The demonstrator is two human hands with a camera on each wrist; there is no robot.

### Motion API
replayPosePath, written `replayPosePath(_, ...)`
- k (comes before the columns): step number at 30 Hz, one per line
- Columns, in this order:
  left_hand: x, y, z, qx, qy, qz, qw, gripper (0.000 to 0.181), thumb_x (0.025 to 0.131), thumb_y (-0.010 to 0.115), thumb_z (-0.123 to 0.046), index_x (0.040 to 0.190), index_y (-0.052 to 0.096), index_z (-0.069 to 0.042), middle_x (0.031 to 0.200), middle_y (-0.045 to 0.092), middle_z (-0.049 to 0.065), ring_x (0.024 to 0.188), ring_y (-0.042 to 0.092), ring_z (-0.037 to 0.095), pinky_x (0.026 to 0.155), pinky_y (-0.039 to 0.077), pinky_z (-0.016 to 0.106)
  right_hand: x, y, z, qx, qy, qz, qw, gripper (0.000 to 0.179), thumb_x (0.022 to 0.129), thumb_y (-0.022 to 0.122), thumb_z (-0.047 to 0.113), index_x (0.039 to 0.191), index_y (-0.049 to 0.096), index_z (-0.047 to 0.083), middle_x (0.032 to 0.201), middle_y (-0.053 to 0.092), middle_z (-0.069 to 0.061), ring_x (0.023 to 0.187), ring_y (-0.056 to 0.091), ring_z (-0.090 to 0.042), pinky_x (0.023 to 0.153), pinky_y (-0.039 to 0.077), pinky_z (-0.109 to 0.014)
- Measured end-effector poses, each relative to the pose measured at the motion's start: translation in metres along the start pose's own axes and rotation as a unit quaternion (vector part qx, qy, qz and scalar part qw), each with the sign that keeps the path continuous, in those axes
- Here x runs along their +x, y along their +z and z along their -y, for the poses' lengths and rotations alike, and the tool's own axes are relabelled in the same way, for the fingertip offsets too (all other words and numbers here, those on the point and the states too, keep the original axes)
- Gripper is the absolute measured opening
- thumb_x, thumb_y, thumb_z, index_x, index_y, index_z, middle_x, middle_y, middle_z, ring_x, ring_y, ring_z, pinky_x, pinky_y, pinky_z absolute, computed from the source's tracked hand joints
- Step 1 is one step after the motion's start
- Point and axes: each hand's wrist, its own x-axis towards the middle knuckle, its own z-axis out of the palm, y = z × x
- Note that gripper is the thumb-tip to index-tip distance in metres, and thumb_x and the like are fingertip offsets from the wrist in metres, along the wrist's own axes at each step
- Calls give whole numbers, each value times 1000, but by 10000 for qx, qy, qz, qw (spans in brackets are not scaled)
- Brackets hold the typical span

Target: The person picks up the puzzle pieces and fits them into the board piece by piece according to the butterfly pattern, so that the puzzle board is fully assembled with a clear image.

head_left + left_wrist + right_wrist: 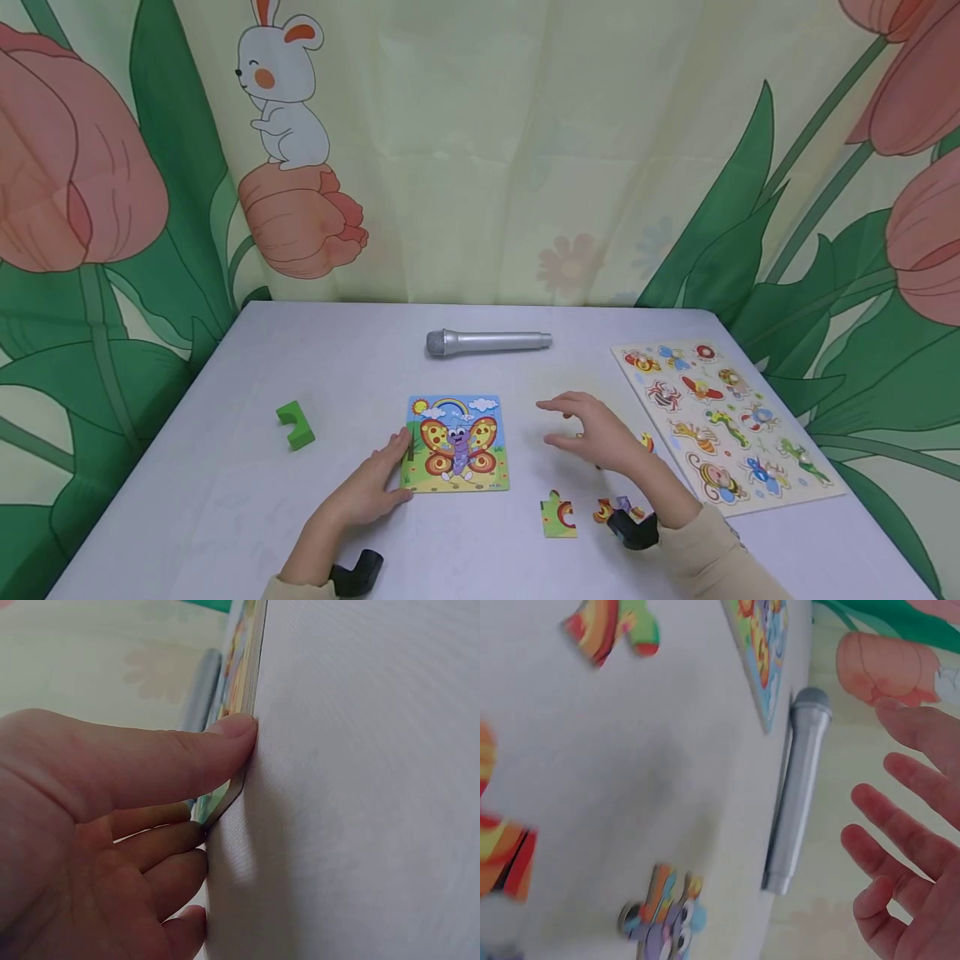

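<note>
A square butterfly puzzle board (455, 443) lies flat in the middle of the table. My left hand (367, 487) rests at its near left corner, fairly straight fingers along the left edge. In the left wrist view the thumb (187, 754) touches the board's near edge. To the right of the board my right hand (600, 435) hovers above the table, fingers spread and holding nothing. Loose puzzle pieces lie about it: a green-and-red piece (557, 517), a purple-faced piece (667, 919) and a striped piece (600, 630). My right hand and wrist partly hide some pieces in the head view.
A silver toy microphone (491, 342) lies behind the puzzle board. At the right is a large white board (720, 425) with several insect pictures. A green arch-shaped block (296, 425) sits at the left. Behind the table hangs a printed curtain (480, 150).
</note>
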Motion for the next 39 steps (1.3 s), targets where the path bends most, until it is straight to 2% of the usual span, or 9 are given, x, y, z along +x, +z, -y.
replayPosePath(9, 0, 1, -1, -13, -41, 4, 10000, 76, 79, 68, -6, 141, 26, 4, 147, 24, 18, 135, 20, 33, 109, 17, 49, -19, -9, -29, -105, 54, -218, 9997, 47, 78, 73, 18, 121, 59, 9, 113, 59, -9, 99, 54, -31, 82, 48, -48)
replayPosePath(17, 0, 0, -1, -2, -35, -1, 10000, 76, 79, 69, -6, 141, 26, 4, 147, 25, 18, 135, 21, 33, 109, 17, 49, -29, -12, -52, -108, 127, -193, 9997, 45, 77, 73, 19, 119, 60, 9, 112, 59, -6, 101, 54, -29, 81, 48, -45)
replayPosePath(28, 0, -1, 1, 2, 3, 42, 10000, 75, 79, 68, -6, 141, 26, 4, 147, 24, 19, 135, 21, 33, 109, 17, 49, -31, -14, -65, -226, 387, 314, 9985, 45, 74, 75, 6, 117, 61, 5, 114, 59, -9, 103, 54, -28, 85, 49, -45)
replayPosePath(34, 0, -1, 0, -32, 12, 32, 10000, 75, 80, 68, -6, 141, 26, 4, 147, 24, 19, 135, 21, 33, 109, 17, 49, -32, -13, -68, -486, 488, 374, 9969, 44, 72, 73, 0, 115, 63, 5, 113, 59, -9, 105, 53, -29, 88, 47, -46)
replayPosePath(39, -1, -2, -2, -62, -19, 44, 10000, 75, 80, 68, -6, 141, 26, 4, 147, 24, 19, 135, 21, 33, 109, 17, 49, -32, -10, -70, -603, 547, 310, 9962, 38, 73, 73, 3, 110, 66, 9, 103, 59, -2, 97, 54, -21, 83, 48, -40)
